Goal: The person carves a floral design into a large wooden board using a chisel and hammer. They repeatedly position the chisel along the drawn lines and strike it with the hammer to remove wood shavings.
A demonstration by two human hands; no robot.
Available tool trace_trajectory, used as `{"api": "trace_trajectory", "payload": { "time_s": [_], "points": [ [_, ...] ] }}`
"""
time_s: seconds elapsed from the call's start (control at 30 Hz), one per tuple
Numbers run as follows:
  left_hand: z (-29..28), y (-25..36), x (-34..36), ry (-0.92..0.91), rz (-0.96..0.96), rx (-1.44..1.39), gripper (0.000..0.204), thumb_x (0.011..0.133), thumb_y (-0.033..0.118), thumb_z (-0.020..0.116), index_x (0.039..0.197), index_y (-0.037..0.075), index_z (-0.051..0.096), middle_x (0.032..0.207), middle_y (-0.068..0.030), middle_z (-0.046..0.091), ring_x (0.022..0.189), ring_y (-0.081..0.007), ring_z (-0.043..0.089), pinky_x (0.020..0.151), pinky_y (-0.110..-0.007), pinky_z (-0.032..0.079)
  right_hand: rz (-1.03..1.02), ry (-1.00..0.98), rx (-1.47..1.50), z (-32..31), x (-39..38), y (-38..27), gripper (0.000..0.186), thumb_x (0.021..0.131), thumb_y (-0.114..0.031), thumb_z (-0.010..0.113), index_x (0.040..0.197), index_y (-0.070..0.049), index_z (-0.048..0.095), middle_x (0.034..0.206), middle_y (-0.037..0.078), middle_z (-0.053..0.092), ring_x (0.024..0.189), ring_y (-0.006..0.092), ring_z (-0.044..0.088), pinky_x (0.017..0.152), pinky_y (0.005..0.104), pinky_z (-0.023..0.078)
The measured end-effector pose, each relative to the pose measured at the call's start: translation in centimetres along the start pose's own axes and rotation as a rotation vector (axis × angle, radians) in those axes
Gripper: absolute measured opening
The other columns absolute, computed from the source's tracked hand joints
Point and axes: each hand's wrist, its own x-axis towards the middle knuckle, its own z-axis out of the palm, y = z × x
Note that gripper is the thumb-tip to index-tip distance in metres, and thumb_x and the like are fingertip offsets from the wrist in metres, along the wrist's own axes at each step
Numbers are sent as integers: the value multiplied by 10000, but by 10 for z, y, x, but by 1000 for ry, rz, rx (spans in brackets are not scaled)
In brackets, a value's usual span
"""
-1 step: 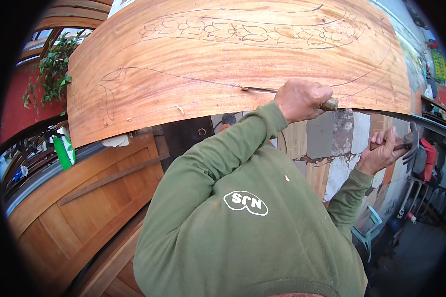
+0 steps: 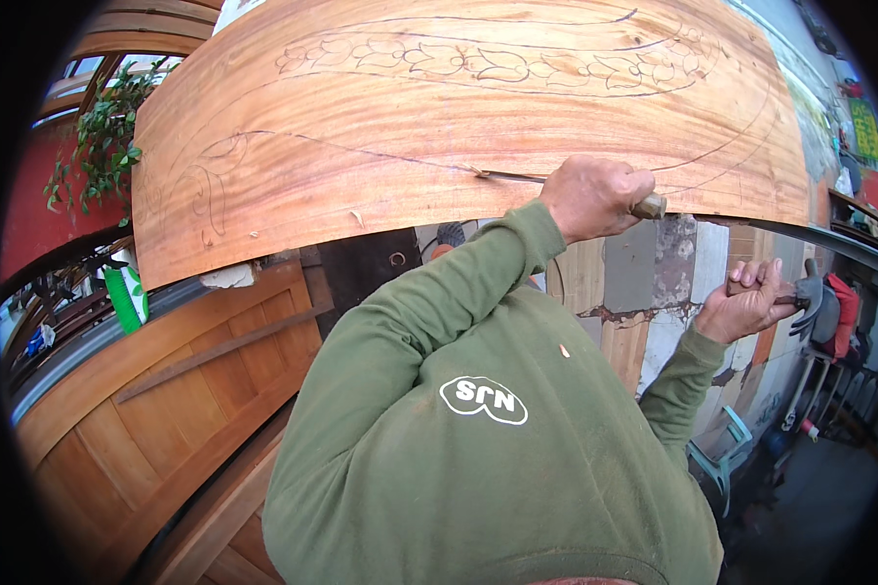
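Observation:
A broad wooden panel (image 2: 410,117) with pencilled flower and scroll lines lies in front of me. My left hand (image 2: 595,195) is closed around a chisel (image 2: 510,176), whose thin blade lies low over the panel near its front edge. The blade's tip touches a drawn curve, where a small raised chip shows. The butt of the chisel's handle sticks out to the right of my fist. Off to the right, past the panel's front edge, my right hand (image 2: 737,310) grips a claw hammer (image 2: 810,291) by its handle, its metal head apart from the chisel.
Small wood shavings (image 2: 357,217) lie on the panel. A panelled wooden door (image 2: 166,390) stands at lower left, near a green-bristled brush (image 2: 125,297). A leafy plant (image 2: 107,146) is at far left. A light-blue plastic chair (image 2: 722,458) stands at lower right.
My right hand and the hammer have shifted slightly, the hammer head dropping a little lower in view. My left hand and the chisel stay in place.

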Motion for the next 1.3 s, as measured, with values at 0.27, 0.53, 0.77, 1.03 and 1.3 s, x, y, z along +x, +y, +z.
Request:
{"api": "trace_trajectory", "payload": {
  "time_s": [0.27, 0.53, 0.77, 1.03, 1.3],
  "points": [
    [-6, -4, -2, 41, 67, -21, 343, 847, 384, 817, 878, 141, 577, 738, -50, 649, 725, -282, 715, 581, -441, 550, 49, -384, -525, -12, -47, 37, 761, 1024, -79, 727, 1685, -140, 354, 925, -23, 612, 697, 58, 521, 601, 229, 457],
    [-7, -3, 1, 3, 61, -56, 327, 856, 374, 805, 869, 133, 584, 729, -61, 642, 704, -295, 702, 566, -448, 540, -57, -161, -237, 34, -95, 53, 428, 1048, -92, 687, 1432, -167, 512, 765, 5, 558, 635, 77, 496, 582, 262, 469],
    [-12, -7, -12, 64, 50, -37, 307, 840, 350, 801, 871, 136, 584, 729, -69, 636, 702, -305, 698, 565, -459, 535, -76, -246, -400, 18, -27, -17, 632, 1046, -34, 643, 1620, -134, 399, 724, -2, 538, 550, 77, 459, 487, 239, 418],
    [-13, -4, -11, -11, 61, -38, 318, 846, 368, 801, 878, 135, 588, 721, -72, 632, 717, -304, 705, 576, -460, 539, -242, -425, -575, 34, -99, 68, 532, 1047, -90, 684, 1532, -118, 469, 838, -9, 570, 630, 89, 508, 528, 275, 443],
    [-17, -9, -11, 4, 49, -45, 302, 855, 368, 788, 872, 139, 592, 720, -69, 639, 718, -300, 711, 574, -462, 539, -36, 117, 63, 46, -49, -17, 204, 1049, -78, 671, 1046, -139, 476, 757, -14, 501, 565, 78, 447, 493, 264, 406]
  ]
}}
